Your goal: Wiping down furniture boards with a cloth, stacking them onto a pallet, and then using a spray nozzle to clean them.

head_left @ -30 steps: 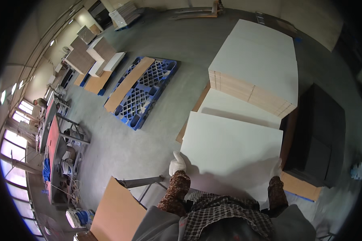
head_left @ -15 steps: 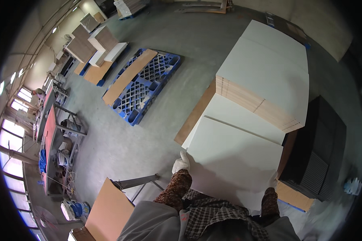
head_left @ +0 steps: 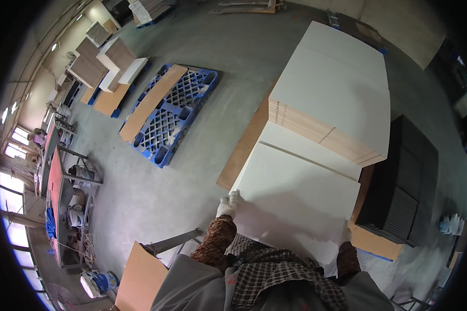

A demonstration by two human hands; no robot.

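A large flat white panel (head_left: 296, 189) lies in front of me, its near end close to my body. My left hand (head_left: 227, 203), in a white knit glove, grips the panel's left edge with the fingers curled. At the opposite edge, my right hand (head_left: 345, 234) is pressed against the panel's side; its fingers are mostly hidden. Beyond the panel rises a tall stack of white panels (head_left: 332, 72), with rows of small dark holes along their tan edges. Between panel and stack, another white surface (head_left: 316, 147) shows. A brown board (head_left: 244, 153) sticks out underneath on the left.
Black stacked sheets (head_left: 399, 192) stand close on the right, beside a cardboard piece (head_left: 376, 241). A blue plastic pallet (head_left: 174, 116) bearing a brown strip lies at the left. Nearer are a tan board (head_left: 140, 277) and a metal leg (head_left: 176, 239). Red-topped tables (head_left: 54, 186) line the far left.
The whole view has shifted slightly. My left hand's raised finger has come down against the panel edge. The panel's far edge appears a little closer to the stack.
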